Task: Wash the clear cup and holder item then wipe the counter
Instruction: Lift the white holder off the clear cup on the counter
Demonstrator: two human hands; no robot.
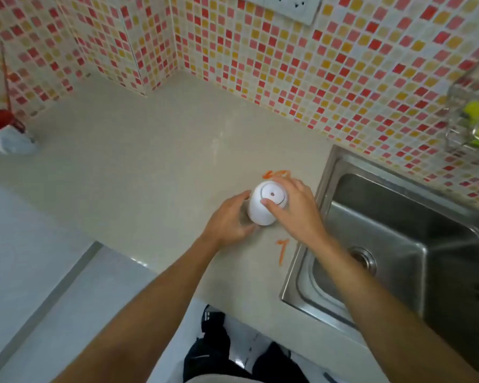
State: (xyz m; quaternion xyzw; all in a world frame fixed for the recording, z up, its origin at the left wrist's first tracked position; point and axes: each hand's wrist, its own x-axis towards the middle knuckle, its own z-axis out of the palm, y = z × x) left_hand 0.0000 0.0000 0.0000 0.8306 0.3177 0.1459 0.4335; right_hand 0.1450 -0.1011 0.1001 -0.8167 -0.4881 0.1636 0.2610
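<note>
While the white, egg-shaped plastic holder (263,205) stands on the beige stone counter (138,167) just left of the steel sink (398,236), both hands close around it: left hand (230,219) cupping its side, right hand (296,208) curled over the top. Grip low, lift straight, and avoid smearing the orange marks (282,251).
</note>
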